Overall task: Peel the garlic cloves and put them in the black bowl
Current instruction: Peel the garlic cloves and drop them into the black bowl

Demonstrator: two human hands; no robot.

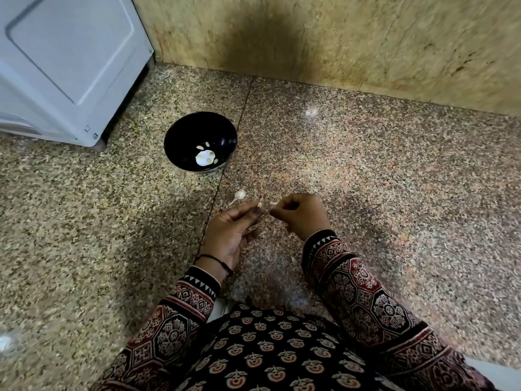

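On the speckled floor (pixel 366 165) sits the black bowl (pixel 186 131), with a few peeled cloves (pixel 207 158) inside. Nearer me, the left hand (pixel 231 232) pinches a garlic clove (pixel 259 204) and the right hand (pixel 301 214) pinches a strip of skin (pixel 273 203). A loose clove (pixel 240 195) lies just beside them.

Pinched clove (pixel 259 204) and peel (pixel 273 203) are small, blurred.

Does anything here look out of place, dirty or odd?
A dark smudge marks the wall behind the black bowl; soot or shadow, I cannot tell. One garlic piece lies loose on the stone surface near the left hand, outside the bowl. Nothing looks spilled or broken.
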